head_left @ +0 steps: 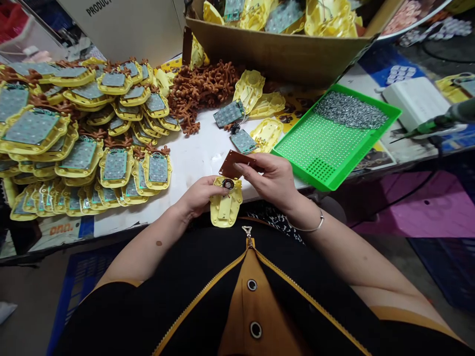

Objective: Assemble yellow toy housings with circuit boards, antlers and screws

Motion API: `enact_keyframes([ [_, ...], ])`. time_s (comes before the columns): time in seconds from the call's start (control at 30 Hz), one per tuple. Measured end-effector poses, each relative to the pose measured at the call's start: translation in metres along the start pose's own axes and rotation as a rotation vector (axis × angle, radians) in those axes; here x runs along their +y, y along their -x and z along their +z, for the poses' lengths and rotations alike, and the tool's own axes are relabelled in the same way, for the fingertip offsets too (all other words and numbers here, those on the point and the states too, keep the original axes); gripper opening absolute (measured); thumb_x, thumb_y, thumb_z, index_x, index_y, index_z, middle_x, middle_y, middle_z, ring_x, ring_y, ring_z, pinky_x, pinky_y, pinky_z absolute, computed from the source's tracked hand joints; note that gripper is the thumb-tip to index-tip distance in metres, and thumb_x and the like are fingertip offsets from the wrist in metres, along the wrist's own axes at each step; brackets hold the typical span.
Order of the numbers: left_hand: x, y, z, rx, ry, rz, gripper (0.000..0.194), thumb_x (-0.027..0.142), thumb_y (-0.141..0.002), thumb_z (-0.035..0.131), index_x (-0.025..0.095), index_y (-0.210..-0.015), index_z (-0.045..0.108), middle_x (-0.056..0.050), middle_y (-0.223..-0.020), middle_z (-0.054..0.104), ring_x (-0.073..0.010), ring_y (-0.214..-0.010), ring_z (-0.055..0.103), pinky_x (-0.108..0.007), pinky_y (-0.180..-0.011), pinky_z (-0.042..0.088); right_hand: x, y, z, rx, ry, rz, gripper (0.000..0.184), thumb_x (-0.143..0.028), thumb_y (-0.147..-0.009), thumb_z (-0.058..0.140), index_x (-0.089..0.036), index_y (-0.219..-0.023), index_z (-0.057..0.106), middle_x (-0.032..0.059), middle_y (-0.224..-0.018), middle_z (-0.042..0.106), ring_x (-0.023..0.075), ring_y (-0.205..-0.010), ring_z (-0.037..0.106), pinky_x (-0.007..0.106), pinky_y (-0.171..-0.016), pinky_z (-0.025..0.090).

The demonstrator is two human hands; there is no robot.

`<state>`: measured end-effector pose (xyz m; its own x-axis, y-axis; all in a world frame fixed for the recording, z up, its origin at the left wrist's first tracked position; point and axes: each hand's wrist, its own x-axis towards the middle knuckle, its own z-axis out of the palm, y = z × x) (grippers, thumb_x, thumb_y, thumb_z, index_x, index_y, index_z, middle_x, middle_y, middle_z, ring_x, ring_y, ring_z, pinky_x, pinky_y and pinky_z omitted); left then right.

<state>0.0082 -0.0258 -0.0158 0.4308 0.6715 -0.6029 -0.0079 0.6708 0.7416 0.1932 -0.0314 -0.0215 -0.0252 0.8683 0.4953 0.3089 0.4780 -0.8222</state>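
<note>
My left hand point(198, 195) grips a yellow plastic toy shell point(225, 207) at the table's front edge, with a small round speaker point(227, 184) sitting in its upper part. My right hand point(272, 178) pinches a brown circuit board point(233, 163) just above the shell, tilted over the speaker. Both hands are closed on their parts.
Stacks of assembled yellow shells with green boards point(74, 138) fill the left of the table. A heap of brown antler pieces point(200, 89) lies behind. A green perforated tray point(334, 143) with screws point(351, 111) sits at right. A cardboard box point(282, 49) of shells stands at back.
</note>
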Motion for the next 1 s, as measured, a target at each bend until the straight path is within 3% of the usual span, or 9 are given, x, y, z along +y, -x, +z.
enact_keyframes([
  [0.17, 0.001, -0.002, -0.002, -0.027, 0.021, 0.003, 0.028, 0.017, -0.056, 0.077, 0.012, -0.083, 0.070, -0.006, -0.074, 0.075, -0.0192, -0.065, 0.068, -0.032, -0.066, 0.053, 0.007, 0.001, -0.005, -0.015, -0.009, 0.079, 0.023, -0.036, -0.087, 0.069, -0.018, -0.075, 0.074, -0.0011, -0.061, 0.059, 0.0106, -0.060, 0.053, 0.026, -0.058, 0.043],
  [0.4, 0.002, -0.002, 0.000, -0.076, 0.057, -0.001, 0.028, 0.017, -0.058, 0.083, 0.012, -0.082, 0.070, -0.005, -0.075, 0.075, -0.0175, -0.066, 0.068, -0.032, -0.070, 0.053, 0.010, 0.009, -0.009, -0.094, -0.103, 0.133, 0.016, -0.032, -0.086, 0.072, -0.017, -0.085, 0.075, 0.0033, -0.076, 0.072, 0.0124, -0.066, 0.062, 0.028, -0.064, 0.051],
  [0.47, 0.002, -0.002, 0.000, -0.058, 0.074, -0.004, 0.028, 0.018, -0.059, 0.083, 0.011, -0.083, 0.071, -0.006, -0.076, 0.075, -0.0183, -0.067, 0.069, -0.033, -0.073, 0.053, 0.010, 0.011, -0.011, -0.119, -0.071, 0.056, 0.011, -0.028, -0.088, 0.070, -0.018, -0.086, 0.074, 0.0033, -0.078, 0.074, 0.0126, -0.068, 0.065, 0.028, -0.064, 0.054],
  [0.57, 0.001, -0.002, 0.000, -0.028, 0.080, 0.004, 0.029, 0.018, -0.059, 0.082, 0.011, -0.085, 0.073, -0.006, -0.079, 0.075, -0.0188, -0.070, 0.069, -0.034, -0.074, 0.053, 0.010, 0.015, -0.011, -0.088, 0.039, -0.183, 0.008, -0.019, -0.089, 0.066, -0.018, -0.092, 0.073, 0.0037, -0.081, 0.076, 0.0127, -0.072, 0.069, 0.026, -0.066, 0.057],
  [0.77, -0.001, -0.003, -0.001, -0.007, 0.081, 0.087, 0.027, 0.019, -0.058, 0.079, 0.012, -0.084, 0.074, -0.006, -0.077, 0.075, -0.0196, -0.073, 0.069, -0.031, -0.073, 0.052, 0.014, 0.036, -0.007, -0.136, 0.367, -0.633, 0.024, -0.013, -0.093, 0.055, -0.015, -0.114, 0.066, 0.0135, -0.100, 0.077, 0.0200, -0.091, 0.074, 0.034, -0.074, 0.065],
  [1.0, -0.001, -0.002, -0.003, 0.017, 0.109, 0.101, 0.030, 0.023, -0.057, 0.084, 0.012, -0.082, 0.072, -0.004, -0.071, 0.073, -0.0153, -0.064, 0.065, -0.028, -0.067, 0.050, 0.011, 0.041, -0.002, -0.167, 0.490, -0.828, 0.018, -0.008, -0.092, 0.056, -0.010, -0.106, 0.068, 0.0137, -0.094, 0.078, 0.0210, -0.088, 0.074, 0.037, -0.078, 0.068],
])
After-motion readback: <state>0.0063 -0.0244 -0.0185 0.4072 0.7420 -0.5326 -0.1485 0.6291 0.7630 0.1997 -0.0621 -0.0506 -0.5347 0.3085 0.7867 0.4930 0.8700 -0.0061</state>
